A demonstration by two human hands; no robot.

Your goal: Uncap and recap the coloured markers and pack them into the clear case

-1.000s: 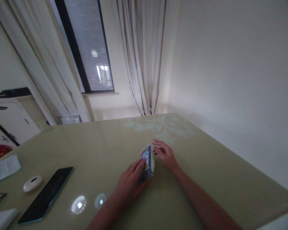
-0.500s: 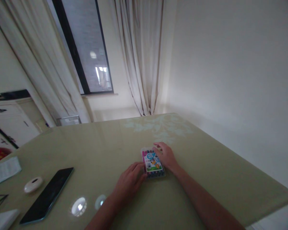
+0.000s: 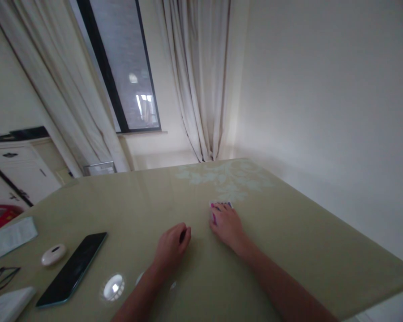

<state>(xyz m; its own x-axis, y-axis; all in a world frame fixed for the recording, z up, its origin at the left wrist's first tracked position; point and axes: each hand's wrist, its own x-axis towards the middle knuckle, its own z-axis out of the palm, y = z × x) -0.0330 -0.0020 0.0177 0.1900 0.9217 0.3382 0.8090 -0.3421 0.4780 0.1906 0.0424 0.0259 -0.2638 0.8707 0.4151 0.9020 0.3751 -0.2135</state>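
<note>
A clear case of markers (image 3: pixel 214 218) lies on the table, mostly hidden beneath my right hand (image 3: pixel 227 227). Its far edge with the marker ends and a pink strip on its left side still show. The fingers of that hand reach over the top of the case, with the thumb along its left side. My left hand (image 3: pixel 173 243) is curled into a loose fist just left of the case, apart from it. A dark hollow shows between its thumb and forefinger, and nothing can be seen in it.
On the green table (image 3: pixel 137 201), at the left, are a black phone (image 3: pixel 73 269), a small white oval case (image 3: pixel 53 254), glasses (image 3: pixel 2 279), a white object (image 3: pixel 11 304) and a pale blue sheet (image 3: pixel 13 239). A wall (image 3: pixel 322 112) runs along the right.
My left hand has come off the marker case, moved left and curled up. My right hand has slid over the case, covering its printed label. The case has shifted a little away from me.
</note>
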